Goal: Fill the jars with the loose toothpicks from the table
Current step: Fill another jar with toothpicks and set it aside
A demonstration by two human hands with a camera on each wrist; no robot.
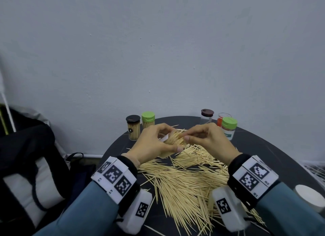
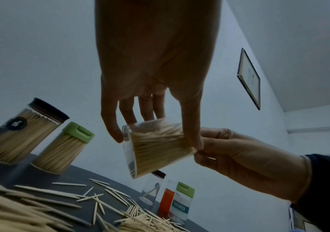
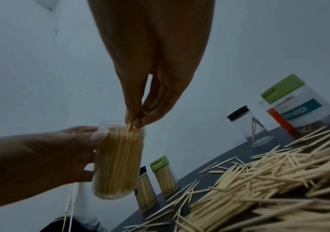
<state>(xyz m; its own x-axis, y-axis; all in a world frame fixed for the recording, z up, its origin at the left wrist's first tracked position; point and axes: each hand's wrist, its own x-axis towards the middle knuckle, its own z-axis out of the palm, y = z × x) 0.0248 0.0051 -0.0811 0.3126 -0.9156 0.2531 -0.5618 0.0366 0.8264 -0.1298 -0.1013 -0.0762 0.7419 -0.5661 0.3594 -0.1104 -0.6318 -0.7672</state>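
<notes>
My left hand (image 1: 154, 144) grips a clear lidless jar (image 3: 118, 163) packed with toothpicks, held tilted above the dark round table (image 1: 274, 158). The same jar (image 2: 156, 147) shows between thumb and fingers in the left wrist view. My right hand (image 1: 205, 139) pinches a few toothpicks at the jar's mouth, fingertips (image 3: 138, 120) touching the pick ends. A big heap of loose toothpicks (image 1: 188, 181) covers the table below both hands.
At the back left stand a full black-lidded jar (image 1: 133, 128) and a full green-lidded jar (image 1: 148, 121). At the back right stand a nearly empty brown-lidded jar (image 1: 206, 116), an orange-labelled jar (image 1: 222, 118) and a green-lidded jar (image 1: 228, 127). A white lid (image 1: 311, 197) lies at the right edge. A black bag (image 1: 31, 156) sits left of the table.
</notes>
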